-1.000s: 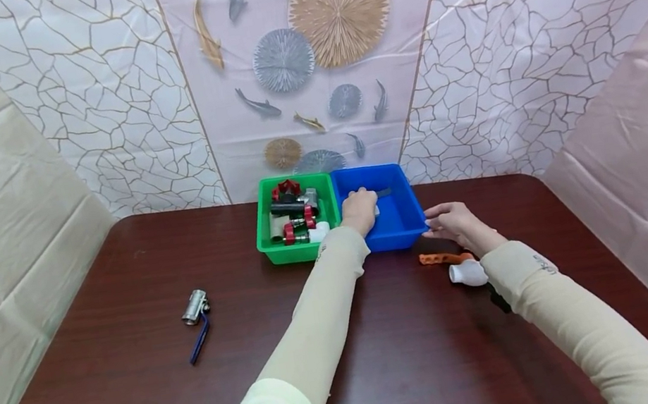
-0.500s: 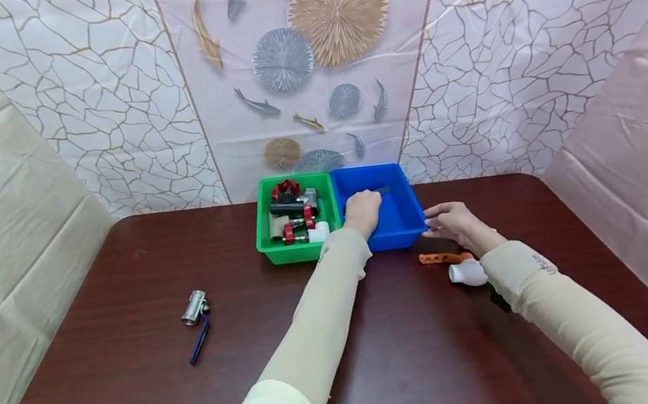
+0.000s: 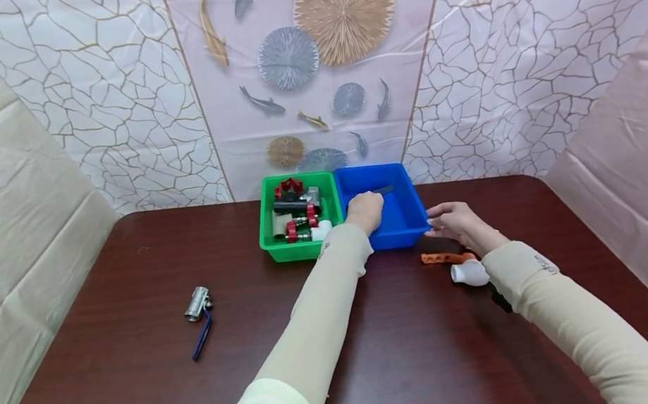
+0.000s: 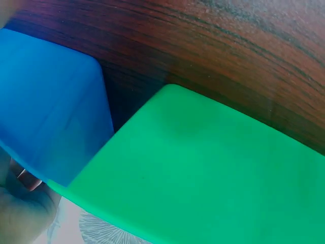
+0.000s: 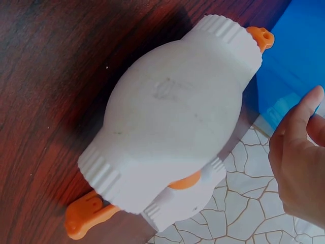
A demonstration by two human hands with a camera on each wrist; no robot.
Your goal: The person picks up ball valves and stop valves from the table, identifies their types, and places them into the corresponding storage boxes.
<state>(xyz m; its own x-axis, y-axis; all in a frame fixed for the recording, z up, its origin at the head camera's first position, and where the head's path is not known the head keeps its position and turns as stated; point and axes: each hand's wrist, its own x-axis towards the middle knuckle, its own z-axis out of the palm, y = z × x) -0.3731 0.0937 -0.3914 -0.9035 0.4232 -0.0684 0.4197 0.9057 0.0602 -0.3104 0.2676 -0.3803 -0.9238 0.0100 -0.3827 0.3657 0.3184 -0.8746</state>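
My left hand [image 3: 366, 212] reaches into the left side of the blue bin [image 3: 414, 230], back of the hand up. Its fingers are mostly hidden; in the left wrist view a small shiny brownish piece [image 4: 29, 180] shows beside the hand, and I cannot tell whether it is held. A dark flat bar [image 3: 385, 189] shows in the bin just beyond the knuckles. My right hand [image 3: 459, 222] holds the bin's front right corner, with the rim between its fingers in the right wrist view. Under that wrist lies a white plastic ball valve [image 5: 172, 107] with an orange lever [image 5: 84, 216].
The green bin [image 3: 295, 251], left of the blue one, holds red-handled valves and pipe fittings. A metal ball valve [image 3: 197, 304] with a blue lever lies on the left of the table. Behind the large white valve is a smaller white valve [image 5: 188, 198]. Patterned cloth hangs behind.
A pale piece showing at the left hand's fingers one second ago is now out of sight. The left hand has shifted slightly inside the bin. The right hand keeps its place at the corner.
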